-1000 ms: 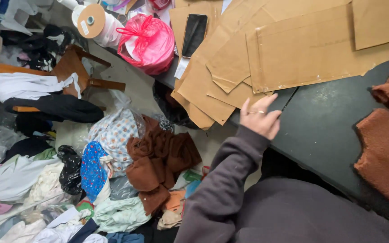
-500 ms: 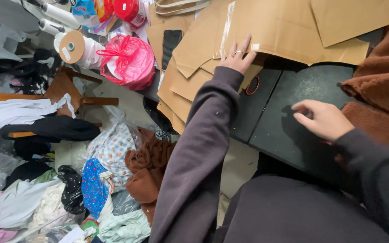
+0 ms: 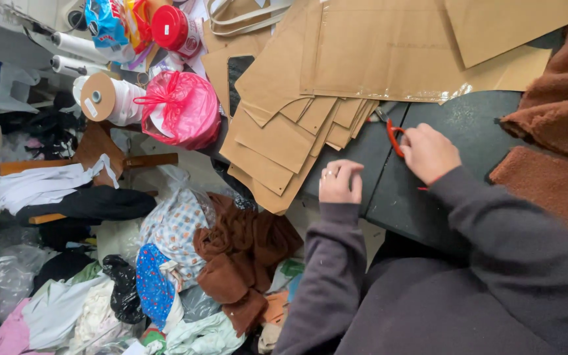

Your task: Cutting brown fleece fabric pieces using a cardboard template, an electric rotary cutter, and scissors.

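Work surface: dark green flat table top. Lying on it: overlapping stack of brown cardboard pattern pieces, covering its upper part; thick rust-brown fleece fabric pieces along the right edge; red-handled scissors just below the cardboard. Floor beside the table: heaped mixed fabric scraps, including crumpled brown cloth.

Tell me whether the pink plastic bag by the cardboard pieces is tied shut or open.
Tied shut. The pink plastic bag has its handles knotted together at the top, and the bulging sides show no opening.
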